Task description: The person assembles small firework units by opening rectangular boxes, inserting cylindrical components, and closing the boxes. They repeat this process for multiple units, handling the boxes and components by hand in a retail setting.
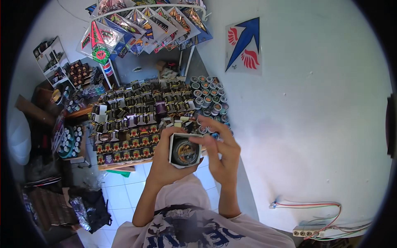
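My left hand (pixel 162 168) is wrapped around a small open box (pixel 171 149) with pale inner walls, held up in front of my body. Inside the box sits a round item (pixel 185 152) with a dark printed top face. My right hand (pixel 223 159) is at the box's right side, its fingers apart. One of its digits reaches over the box's top right edge, and another points up and away. Whether that digit presses on the round item, I cannot tell.
Beyond my hands stands a table with rows of small dark boxes (pixel 134 144). Round items (pixel 206 93) stand in rows at its right. Kites in clear wrap (pixel 144 27) hang from a white rack above. A wall is at right, with a power strip (pixel 308 231) low down.
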Demonstrator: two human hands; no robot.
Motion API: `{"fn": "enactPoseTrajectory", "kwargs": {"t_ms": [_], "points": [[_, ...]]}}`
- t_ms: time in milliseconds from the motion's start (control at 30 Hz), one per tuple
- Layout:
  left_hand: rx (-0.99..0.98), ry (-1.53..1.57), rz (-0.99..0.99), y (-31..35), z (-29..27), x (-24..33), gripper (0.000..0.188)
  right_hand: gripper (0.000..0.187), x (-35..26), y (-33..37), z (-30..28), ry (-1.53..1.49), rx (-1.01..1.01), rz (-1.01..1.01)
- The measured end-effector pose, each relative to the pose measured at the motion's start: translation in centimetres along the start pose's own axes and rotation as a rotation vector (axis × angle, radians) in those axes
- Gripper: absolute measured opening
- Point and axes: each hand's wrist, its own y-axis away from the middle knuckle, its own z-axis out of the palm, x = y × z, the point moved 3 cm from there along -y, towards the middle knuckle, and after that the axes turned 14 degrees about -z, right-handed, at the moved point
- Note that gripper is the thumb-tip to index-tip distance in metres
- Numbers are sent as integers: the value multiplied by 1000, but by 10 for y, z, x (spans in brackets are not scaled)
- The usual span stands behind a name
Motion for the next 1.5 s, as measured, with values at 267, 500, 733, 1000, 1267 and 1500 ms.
{"fn": "enactPoseTrajectory", "kwargs": {"t_ms": [267,500,733,1000,1267,1500], "points": [[-5,78,34,-8,0,16,88,35,1,-6,-7,6,39,-49],[1,60,83,-9,-4,15,89,35,-5,-10,-2,-32,30,-58],[39,95,84,-5,-5,13,91,31,13,7,2,-278,164,10],[13,96,30,9,1,-10,97,67,36,50,41,-1169,111,688],[129,84,127,9,-7,-21,117,82,51,54,33,-1061,106,649],[31,114,205,15,-15,-29,82,92,40,43,23,-1095,150,707]]}}
